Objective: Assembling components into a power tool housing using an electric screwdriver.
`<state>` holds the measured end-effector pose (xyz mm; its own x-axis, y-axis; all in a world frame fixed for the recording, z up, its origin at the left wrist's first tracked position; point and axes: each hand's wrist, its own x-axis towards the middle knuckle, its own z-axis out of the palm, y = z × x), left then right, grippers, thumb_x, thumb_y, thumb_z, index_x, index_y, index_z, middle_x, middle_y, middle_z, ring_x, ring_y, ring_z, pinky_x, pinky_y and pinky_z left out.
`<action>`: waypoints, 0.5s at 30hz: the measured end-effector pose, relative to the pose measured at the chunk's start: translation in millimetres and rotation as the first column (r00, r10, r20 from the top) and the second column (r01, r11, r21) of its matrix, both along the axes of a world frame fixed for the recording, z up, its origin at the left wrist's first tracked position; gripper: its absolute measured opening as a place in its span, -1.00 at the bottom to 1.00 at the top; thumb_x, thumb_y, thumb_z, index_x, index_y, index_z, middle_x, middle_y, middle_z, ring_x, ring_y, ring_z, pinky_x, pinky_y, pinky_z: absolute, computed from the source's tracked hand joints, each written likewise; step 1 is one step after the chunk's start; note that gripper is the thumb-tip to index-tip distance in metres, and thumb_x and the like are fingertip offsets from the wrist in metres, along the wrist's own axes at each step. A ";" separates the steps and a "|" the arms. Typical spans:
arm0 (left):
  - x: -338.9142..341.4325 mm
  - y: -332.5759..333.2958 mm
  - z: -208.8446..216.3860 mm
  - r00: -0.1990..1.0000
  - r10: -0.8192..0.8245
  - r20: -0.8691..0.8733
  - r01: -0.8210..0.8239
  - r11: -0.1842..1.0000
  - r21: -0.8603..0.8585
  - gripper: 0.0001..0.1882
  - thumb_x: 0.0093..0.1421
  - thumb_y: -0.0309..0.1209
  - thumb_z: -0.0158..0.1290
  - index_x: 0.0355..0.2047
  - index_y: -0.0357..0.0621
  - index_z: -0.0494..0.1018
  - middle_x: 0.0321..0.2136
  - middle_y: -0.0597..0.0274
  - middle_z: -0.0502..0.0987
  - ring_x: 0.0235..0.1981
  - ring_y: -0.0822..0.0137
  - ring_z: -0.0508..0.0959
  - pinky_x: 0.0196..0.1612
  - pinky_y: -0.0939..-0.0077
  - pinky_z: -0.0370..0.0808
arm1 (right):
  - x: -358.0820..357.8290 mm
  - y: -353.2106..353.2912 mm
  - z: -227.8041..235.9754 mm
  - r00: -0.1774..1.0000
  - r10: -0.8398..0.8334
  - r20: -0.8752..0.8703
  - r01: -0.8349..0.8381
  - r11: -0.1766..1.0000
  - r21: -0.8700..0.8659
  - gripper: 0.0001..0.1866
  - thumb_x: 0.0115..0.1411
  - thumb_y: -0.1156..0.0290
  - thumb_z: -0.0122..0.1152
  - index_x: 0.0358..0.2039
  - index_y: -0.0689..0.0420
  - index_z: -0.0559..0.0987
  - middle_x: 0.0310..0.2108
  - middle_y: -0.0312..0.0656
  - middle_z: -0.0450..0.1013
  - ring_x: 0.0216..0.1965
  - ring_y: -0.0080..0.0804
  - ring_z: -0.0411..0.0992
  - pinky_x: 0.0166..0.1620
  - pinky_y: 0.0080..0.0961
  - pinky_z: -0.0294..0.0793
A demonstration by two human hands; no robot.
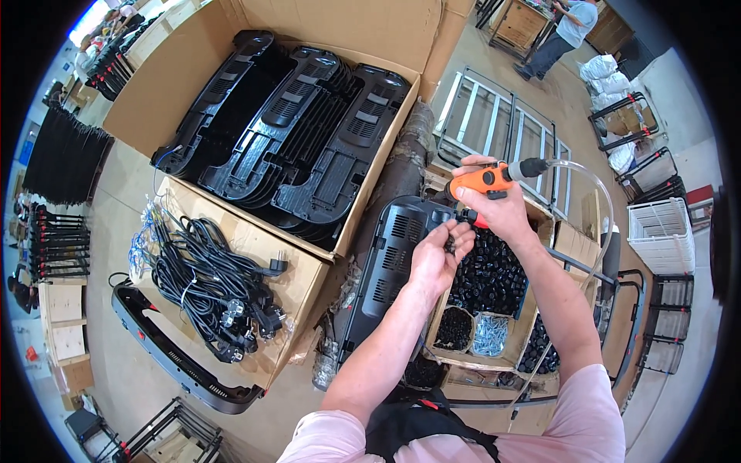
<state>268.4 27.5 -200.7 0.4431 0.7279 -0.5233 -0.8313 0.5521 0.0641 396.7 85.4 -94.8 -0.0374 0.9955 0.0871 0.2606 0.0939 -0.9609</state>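
so i'm watching someone whose right hand (502, 210) is grasping an orange-and-black handheld power tool (488, 180), with a clear flexible hose (600, 184) trailing from its grey end. any lettering on it is looking too small to read from here. the left hand (438, 258) is curling palm up around some small dark pieces (450, 245). a long black plastic panel with slotted vents (395, 258) is lying just beside that hand, showing a smooth rounded end. a wooden compartment box (463, 359) is sitting to the panel's right, holding glossy black parts (490, 282) and silvery screws (490, 336).
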 end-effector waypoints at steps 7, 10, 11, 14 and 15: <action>-10.8 -21.4 -11.2 0.998 -0.063 -0.011 0.064 0.996 0.061 -0.75 0.54 -0.24 0.03 0.01 -0.14 0.52 -0.30 0.27 0.64 -0.33 0.39 0.66 -0.26 0.52 0.68 | -10.9 10.9 -10.4 0.992 0.048 0.113 -0.043 0.998 -0.044 -0.51 0.17 0.51 0.48 0.11 0.19 0.56 -0.02 -0.15 0.65 0.01 -0.45 0.58 0.13 -0.38 0.59; -15.6 -26.6 -18.2 0.997 -0.066 -0.050 0.071 0.991 0.109 -0.78 0.53 -0.23 0.04 -0.08 -0.11 0.52 -0.40 0.34 0.60 -0.44 0.45 0.59 -0.40 0.59 0.58 | -15.2 16.0 -16.4 0.989 0.086 0.118 -0.084 0.996 -0.029 -0.56 0.16 0.53 0.48 0.05 0.19 0.58 -0.04 -0.16 0.65 -0.01 -0.45 0.58 0.11 -0.39 0.60; -16.3 -28.1 -17.3 0.990 -0.065 -0.124 0.079 0.990 0.115 -0.79 0.53 -0.23 0.05 -0.11 -0.10 0.52 -0.42 0.36 0.58 -0.47 0.47 0.56 -0.44 0.61 0.53 | -14.9 16.8 -18.1 0.988 0.113 0.109 -0.110 0.993 -0.029 -0.59 0.15 0.53 0.49 0.02 0.19 0.59 -0.05 -0.16 0.64 -0.02 -0.44 0.59 0.11 -0.39 0.59; -19.6 -31.7 -13.8 0.966 -0.055 -0.252 0.089 0.988 0.127 -0.80 0.52 -0.24 0.06 -0.15 -0.09 0.51 -0.44 0.37 0.56 -0.50 0.49 0.53 -0.47 0.62 0.49 | -18.8 16.5 -17.7 0.989 0.114 0.096 -0.112 0.993 -0.031 -0.63 0.14 0.55 0.49 -0.03 0.19 0.59 -0.07 -0.17 0.64 -0.03 -0.43 0.59 0.10 -0.39 0.59; -21.1 -32.8 -12.5 0.951 -0.048 -0.307 0.092 0.987 0.129 -0.80 0.52 -0.24 0.07 -0.16 -0.09 0.51 -0.44 0.37 0.56 -0.50 0.49 0.53 -0.47 0.61 0.49 | -19.7 17.0 -16.7 0.989 0.115 0.091 -0.110 0.993 -0.052 -0.63 0.14 0.55 0.49 -0.04 0.18 0.59 -0.07 -0.17 0.64 -0.03 -0.43 0.59 0.10 -0.39 0.59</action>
<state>247.3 -5.3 -213.2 0.3328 0.7762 -0.5355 -0.7206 0.5756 0.3865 377.0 102.4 -111.5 -0.1551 0.9874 0.0320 0.3400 0.0837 -0.9367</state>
